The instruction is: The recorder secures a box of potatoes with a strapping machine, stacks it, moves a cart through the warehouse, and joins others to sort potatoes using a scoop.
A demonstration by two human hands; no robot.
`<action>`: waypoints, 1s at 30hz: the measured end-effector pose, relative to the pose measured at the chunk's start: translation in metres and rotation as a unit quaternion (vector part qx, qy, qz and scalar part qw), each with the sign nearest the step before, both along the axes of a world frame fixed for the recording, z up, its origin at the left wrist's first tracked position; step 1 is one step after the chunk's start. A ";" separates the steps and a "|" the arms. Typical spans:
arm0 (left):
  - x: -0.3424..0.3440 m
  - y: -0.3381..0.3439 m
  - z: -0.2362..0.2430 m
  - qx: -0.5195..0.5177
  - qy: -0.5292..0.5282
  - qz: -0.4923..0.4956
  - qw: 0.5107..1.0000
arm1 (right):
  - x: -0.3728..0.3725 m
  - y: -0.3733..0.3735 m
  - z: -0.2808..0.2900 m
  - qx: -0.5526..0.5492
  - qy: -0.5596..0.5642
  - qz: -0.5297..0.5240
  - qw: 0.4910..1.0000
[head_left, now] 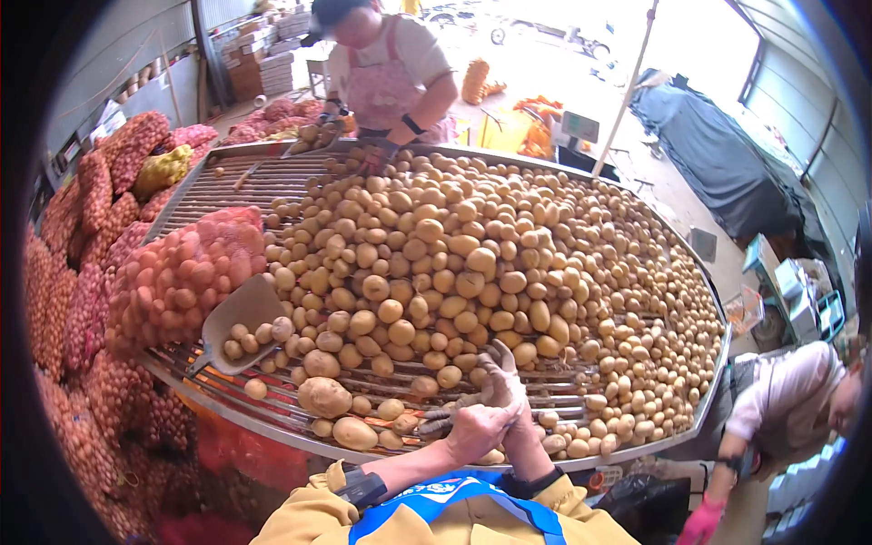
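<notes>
My left hand (480, 433) is closed at the wrist end of a pale, soiled work glove (505, 386) on my right hand. The gloved fingers of my right hand (510, 400) stretch away from me over the slatted table. Dark grey, finger-shaped fabric (441, 421) juts out left of my left hand; what it belongs to is partly hidden. Many loose potatoes (427, 272) lie heaped just beyond both hands. Several bigger potatoes (324, 397) rest on the bars to the left.
A metal scoop (238, 318) with a few potatoes lies on the left, against a full red mesh sack (186, 277). More filled sacks (64, 300) pile up beside the table (699, 413). One co-worker (391, 82) stands across it, another (772, 409) at the right.
</notes>
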State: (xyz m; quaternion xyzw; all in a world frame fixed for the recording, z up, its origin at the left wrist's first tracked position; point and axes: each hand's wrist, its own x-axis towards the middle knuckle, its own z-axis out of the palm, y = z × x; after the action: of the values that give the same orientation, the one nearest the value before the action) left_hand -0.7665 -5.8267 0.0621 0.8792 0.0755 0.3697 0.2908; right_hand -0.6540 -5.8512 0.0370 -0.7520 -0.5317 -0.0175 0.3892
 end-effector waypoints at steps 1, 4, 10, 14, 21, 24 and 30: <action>0.005 -0.002 0.006 0.009 -0.007 -0.011 1.000 | 0.005 0.011 -0.021 0.115 0.285 -0.015 0.952; 0.004 -0.008 0.020 0.034 -0.011 -0.048 0.998 | 0.003 0.013 0.007 0.201 0.588 -0.022 0.783; 0.004 -0.020 0.014 0.036 -0.011 -0.121 0.992 | -0.003 -0.013 0.045 0.159 0.594 0.046 0.787; -0.004 -0.023 0.008 0.025 0.002 -0.161 0.987 | -0.018 -0.017 0.055 0.173 0.620 0.116 0.757; 0.006 0.042 0.049 -0.087 -0.057 0.041 0.994 | -0.007 -0.035 0.050 0.218 0.761 0.158 0.590; 0.002 0.060 0.015 -0.289 0.090 0.028 0.953 | -0.017 -0.037 0.064 0.194 0.731 0.238 0.609; 0.010 0.045 -0.008 -0.238 0.041 0.120 0.963 | -0.023 -0.032 0.063 0.126 0.724 0.281 0.618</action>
State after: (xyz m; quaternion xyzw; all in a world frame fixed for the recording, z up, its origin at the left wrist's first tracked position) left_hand -0.7562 -5.7821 0.0536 0.7836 0.2783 0.3364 0.4420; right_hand -0.6768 -5.8830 0.1000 -0.2782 -0.2561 0.5756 0.7250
